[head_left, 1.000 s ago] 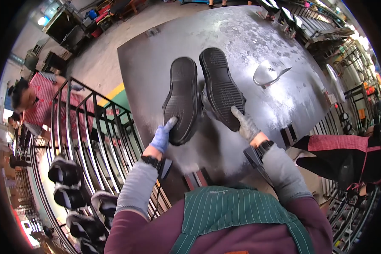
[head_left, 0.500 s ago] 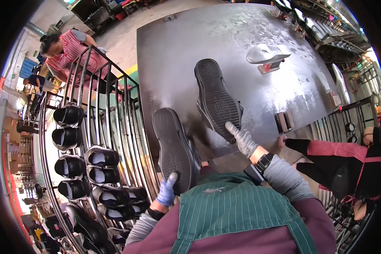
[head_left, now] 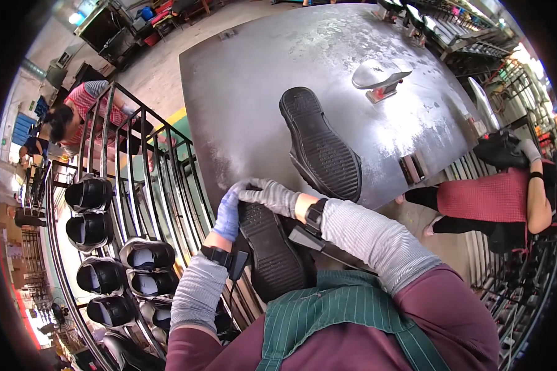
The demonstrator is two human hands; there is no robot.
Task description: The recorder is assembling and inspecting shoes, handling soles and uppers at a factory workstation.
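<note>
Gloved left hand (head_left: 227,213) and right hand (head_left: 271,196) meet at the far end of the near shoe (head_left: 272,250); their grip cannot be told. The far shoe (head_left: 322,145), sole up, slants far-left to near-right on the worktop (head_left: 241,111), nearer the right hand.

Far shoe (head_left: 325,148): laid on the table (head_left: 247,86).
Near shoe (head_left: 271,253): positioned nearer, leftward.
Metal form (head_left: 377,74): mounted right of far shoe.
Rack (head_left: 143,123): set left, loaded with shoes (head_left: 88,196).
</note>
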